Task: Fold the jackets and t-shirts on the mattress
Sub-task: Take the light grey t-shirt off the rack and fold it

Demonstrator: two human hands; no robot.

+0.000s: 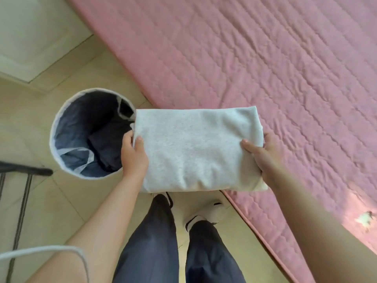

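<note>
Container first: one round fabric basket (61,107) at 9 o'clock, standing on the tiled floor (51,201). It has a white rim and a dark blue lining. Inside lies a dark folded garment (106,148); we cannot tell whether more lies beneath it.

Nearest, at 6 o'clock: our dark trousers (151,242) and two white shoes (212,213), the left one mostly hidden.

At centre, a folded grey garment (195,150) is held off the ground; jacket or t-shirt, we cannot tell. Our left hand (133,158) grips its 9 o'clock edge, thumb on top, fingers curled beneath. Our right hand (263,158) clasps the 3 o'clock edge, thumb flat on the cloth, the other fingers hidden under it. The garment's left end overlaps the basket's rim and blocks part of its opening; its right half hangs over the mattress edge.

At 8 o'clock are a dark metal frame (22,197) and a white cable (51,249).

From 12 to 4 o'clock lies one pink quilted mattress (265,68), directly on the floor, with a small pale scrap (365,218) at 4 o'clock. At 11 o'clock, farthest off, is a white cabinet (30,37).

Count: one basket, two garments, two hands, one mattress.
</note>
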